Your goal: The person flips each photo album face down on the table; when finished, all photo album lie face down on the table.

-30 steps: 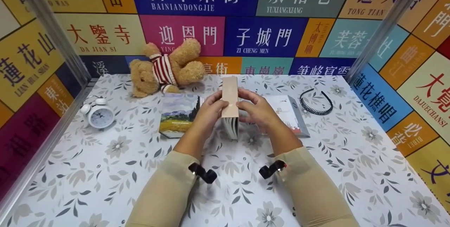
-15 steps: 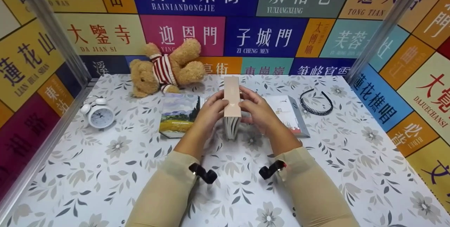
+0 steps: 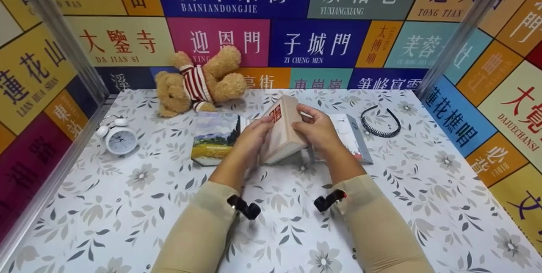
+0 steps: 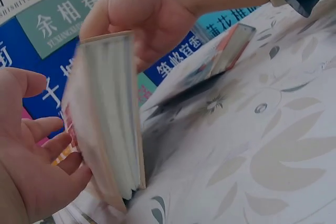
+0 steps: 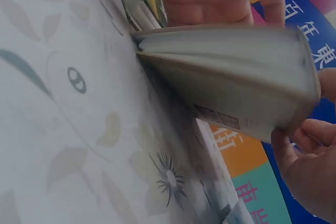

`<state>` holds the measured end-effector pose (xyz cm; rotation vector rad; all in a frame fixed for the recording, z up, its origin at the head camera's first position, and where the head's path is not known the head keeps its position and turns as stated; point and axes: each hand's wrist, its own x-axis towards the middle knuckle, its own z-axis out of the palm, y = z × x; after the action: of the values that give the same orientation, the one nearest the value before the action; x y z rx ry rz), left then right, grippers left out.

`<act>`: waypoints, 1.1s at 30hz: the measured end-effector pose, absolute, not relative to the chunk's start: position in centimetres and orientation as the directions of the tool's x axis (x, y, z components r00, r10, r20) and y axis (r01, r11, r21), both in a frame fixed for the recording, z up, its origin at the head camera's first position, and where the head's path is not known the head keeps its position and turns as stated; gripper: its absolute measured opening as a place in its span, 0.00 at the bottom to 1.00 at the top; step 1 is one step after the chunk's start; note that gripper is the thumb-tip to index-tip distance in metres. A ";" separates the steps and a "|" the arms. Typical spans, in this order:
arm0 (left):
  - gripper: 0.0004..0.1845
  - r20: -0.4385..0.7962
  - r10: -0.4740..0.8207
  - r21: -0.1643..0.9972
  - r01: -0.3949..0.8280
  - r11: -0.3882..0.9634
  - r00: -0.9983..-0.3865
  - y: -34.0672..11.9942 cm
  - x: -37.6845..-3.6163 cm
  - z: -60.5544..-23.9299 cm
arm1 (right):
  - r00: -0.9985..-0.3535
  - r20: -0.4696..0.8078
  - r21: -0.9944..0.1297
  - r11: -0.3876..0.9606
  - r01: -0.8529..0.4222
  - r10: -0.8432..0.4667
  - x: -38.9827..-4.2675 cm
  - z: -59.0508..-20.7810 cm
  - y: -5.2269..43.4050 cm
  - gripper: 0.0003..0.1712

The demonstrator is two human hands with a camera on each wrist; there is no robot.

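A thick beige book (image 3: pixel 281 135) leans to the left with its lower edge on the table, a red mark showing on its upper cover. My left hand (image 3: pixel 250 137) holds its left side, with the fingers (image 4: pixel 50 148) under the leaning cover. From the right, my right hand (image 3: pixel 317 131) grips the top edge, fingers curled over it. In the left wrist view the book's page block (image 4: pixel 113 119) faces the camera, blurred. In the right wrist view the book (image 5: pixel 231 77) hangs over the tablecloth, with my right fingers (image 5: pixel 310 166) at its far end.
A book with a painted landscape cover (image 3: pixel 215 136) lies just left of my hands, and a white and grey book (image 3: pixel 353 137) just right. A teddy bear (image 3: pixel 199 80), an alarm clock (image 3: pixel 119 139) and a black headband (image 3: pixel 380 122) sit further out. Colourful sign walls enclose the table (image 3: pixel 106 205).
The beige book stood upright on its edge with the spine up; it has now tipped to the left between both hands, showing its cover.
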<state>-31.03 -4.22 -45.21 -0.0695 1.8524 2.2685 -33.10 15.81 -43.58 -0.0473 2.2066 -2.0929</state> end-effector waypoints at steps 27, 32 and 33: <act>0.34 -0.256 0.035 0.924 -0.256 -0.285 -0.966 -4.8 -32.1 -45.9 | -0.983 -0.171 -0.933 0.331 0.140 -0.065 -34.6 -45.7 17.3 0.44; 0.34 -0.242 0.039 0.929 -0.243 -0.280 -0.969 -4.8 -32.1 -46.0 | -0.984 -0.172 -0.921 0.362 0.144 -0.044 -34.3 -45.3 17.1 0.39; 0.34 -0.239 0.041 0.930 -0.241 -0.279 -0.970 -4.8 -32.1 -46.1 | -0.984 -0.170 -0.921 0.363 0.142 -0.045 -34.3 -45.2 17.1 0.38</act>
<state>-32.10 -4.85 -46.06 -0.2499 1.7670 2.3667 -34.29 17.09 -45.25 0.0884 2.4528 -1.6823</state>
